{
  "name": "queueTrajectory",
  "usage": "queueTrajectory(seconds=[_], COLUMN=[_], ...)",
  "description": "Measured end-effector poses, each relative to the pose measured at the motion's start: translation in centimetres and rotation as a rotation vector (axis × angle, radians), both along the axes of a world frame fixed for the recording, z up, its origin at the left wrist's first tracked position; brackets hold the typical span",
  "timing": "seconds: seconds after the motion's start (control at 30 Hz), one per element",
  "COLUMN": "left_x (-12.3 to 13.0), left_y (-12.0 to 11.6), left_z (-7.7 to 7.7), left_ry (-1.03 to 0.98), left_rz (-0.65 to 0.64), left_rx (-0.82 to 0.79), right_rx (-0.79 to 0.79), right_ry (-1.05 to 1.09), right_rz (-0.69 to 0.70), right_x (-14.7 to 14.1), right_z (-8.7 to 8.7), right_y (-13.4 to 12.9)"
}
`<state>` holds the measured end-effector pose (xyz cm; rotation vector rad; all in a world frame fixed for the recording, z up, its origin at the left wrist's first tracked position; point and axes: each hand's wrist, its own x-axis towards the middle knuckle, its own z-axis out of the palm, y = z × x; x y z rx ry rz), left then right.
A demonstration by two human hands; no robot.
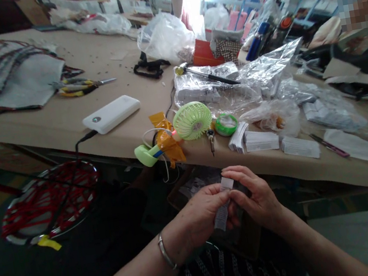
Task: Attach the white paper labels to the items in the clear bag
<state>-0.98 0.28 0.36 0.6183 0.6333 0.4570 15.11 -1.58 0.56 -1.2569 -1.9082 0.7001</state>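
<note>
Between my two hands, just off the table's front edge, is a strip of white printed labels. My left hand pinches it between thumb and fingers, and the strip's lower part hangs below. From the right, my right hand closes thumb and fingers on the same strip near its upper end. Nearest on the table are small stacks of white labels and a green round tub. A light green fan, fixed with orange tape, stands at the edge.
A white power bank with a cable lies left of the fan. Pliers and layered fabric pieces are behind it. Plastic-wrapped packs and a seam ripper-like pink-handled tool lie right. A person sits at far right.
</note>
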Motion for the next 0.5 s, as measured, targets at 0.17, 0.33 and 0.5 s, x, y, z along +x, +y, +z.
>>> queueTrajectory(seconds=[0.17,0.33,0.5], left_x=[-0.1,-0.2,-0.2], left_y=[0.1,0.4,0.9], left_z=[-0.4,-0.2,0.0], left_ry=[-0.034,-0.003,0.080], left_rz=[0.020,0.093,0.136], left_rx=[-0.012,0.024,0.093], right_rx=[-0.069,-0.393,-0.468], right_ry=[0.102,0.464,0.503], right_rz=[-0.103,-0.133,-0.137], right_x=[-0.4,-1.4,-2.0], right_z=[-0.2,0.1,-0.2], right_y=[0.1,1.0,2.0])
